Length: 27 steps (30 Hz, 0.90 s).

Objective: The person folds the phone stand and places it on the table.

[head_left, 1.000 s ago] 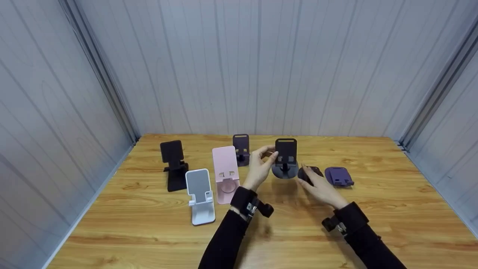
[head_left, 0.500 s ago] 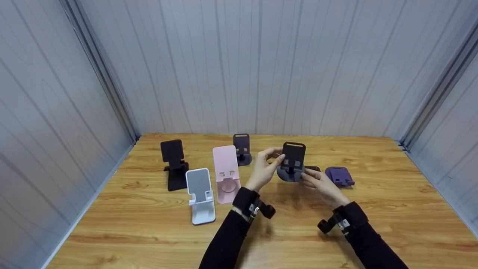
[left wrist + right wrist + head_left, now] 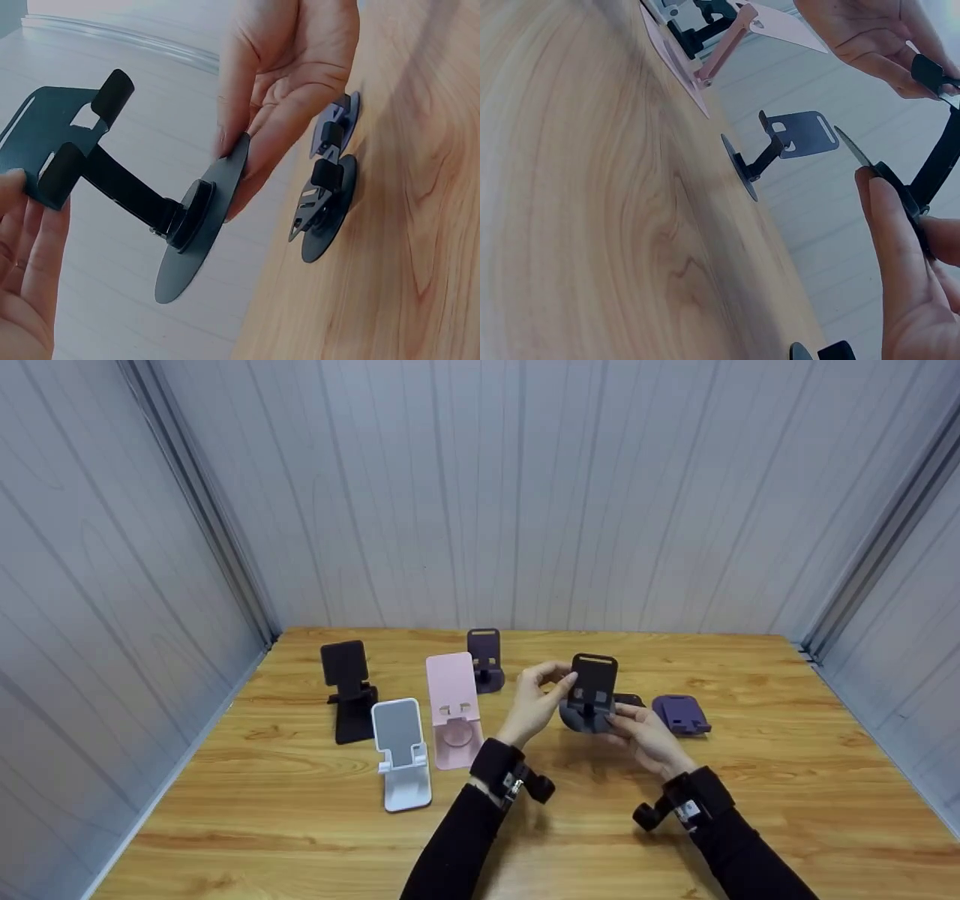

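Observation:
A black phone stand [image 3: 595, 679] with a round base is held unfolded above the table, between both hands. My left hand [image 3: 531, 701] pinches the left edge of its slotted plate [image 3: 52, 127]. The right hand [image 3: 646, 735] grips the rim of the round base [image 3: 195, 247], thumb on one face and fingers on the other. In the left wrist view the arm between plate and base is extended. Just behind the right hand lies a folded black phone stand [image 3: 628, 700], partly hidden in the head view.
To the right lies a folded purple phone stand [image 3: 679, 714]. Left of the hands stand unfolded phone stands: a pink one [image 3: 452, 682], a white one [image 3: 401, 735], a black one [image 3: 346, 664] and a dark purple one [image 3: 484, 649]. Panelled walls [image 3: 480, 495] enclose the wooden table [image 3: 300, 825].
My right hand has left the folded black stand and taken hold of the held stand's base. That stand has shifted right and slightly nearer, with the left hand still on its plate.

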Each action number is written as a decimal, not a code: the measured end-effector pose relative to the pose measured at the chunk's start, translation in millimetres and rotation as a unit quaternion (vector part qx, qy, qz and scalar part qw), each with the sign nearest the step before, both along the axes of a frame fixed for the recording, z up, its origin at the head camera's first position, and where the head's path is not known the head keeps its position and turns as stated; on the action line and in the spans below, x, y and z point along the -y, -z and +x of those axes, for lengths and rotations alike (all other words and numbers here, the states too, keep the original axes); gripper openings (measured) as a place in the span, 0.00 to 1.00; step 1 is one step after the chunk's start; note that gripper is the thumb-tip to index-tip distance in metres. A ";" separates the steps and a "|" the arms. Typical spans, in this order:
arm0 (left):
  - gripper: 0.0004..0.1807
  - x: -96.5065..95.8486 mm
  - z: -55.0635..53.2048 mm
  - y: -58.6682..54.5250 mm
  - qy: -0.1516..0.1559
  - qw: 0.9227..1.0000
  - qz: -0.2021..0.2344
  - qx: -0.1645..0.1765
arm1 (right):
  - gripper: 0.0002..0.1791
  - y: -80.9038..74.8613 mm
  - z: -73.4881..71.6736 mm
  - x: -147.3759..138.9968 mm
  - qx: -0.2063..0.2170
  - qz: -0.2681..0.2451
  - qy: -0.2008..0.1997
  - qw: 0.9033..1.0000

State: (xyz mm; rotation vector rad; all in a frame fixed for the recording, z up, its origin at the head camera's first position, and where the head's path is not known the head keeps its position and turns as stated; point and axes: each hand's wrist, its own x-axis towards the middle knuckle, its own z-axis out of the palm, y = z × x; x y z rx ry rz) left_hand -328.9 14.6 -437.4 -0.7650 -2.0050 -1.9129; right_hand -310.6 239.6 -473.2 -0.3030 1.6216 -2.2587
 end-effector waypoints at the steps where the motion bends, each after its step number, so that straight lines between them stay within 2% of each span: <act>1: 0.08 -0.2 0.4 0.0 -0.003 1.000 0.001 0.003 | 0.17 0.1 0.3 -0.2 -0.003 0.001 -0.001 1.000; 4: 0.09 -1.8 1.1 -0.1 -0.016 1.000 -0.001 0.003 | 0.19 0.3 0.5 -0.2 -0.020 0.015 0.004 1.000; 9: 0.10 -3.2 1.7 -1.1 -0.033 0.999 -0.003 0.006 | 0.22 -2.9 2.1 2.2 -0.049 0.060 0.044 0.996; 18: 0.11 -1.4 1.9 -4.3 -0.005 0.999 0.021 0.037 | 0.22 -8.5 4.5 7.0 -0.047 0.083 0.091 0.991; 27: 0.12 -0.5 2.6 -7.7 0.014 0.997 0.032 0.071 | 0.21 -8.3 5.9 10.2 -0.056 0.094 0.103 0.989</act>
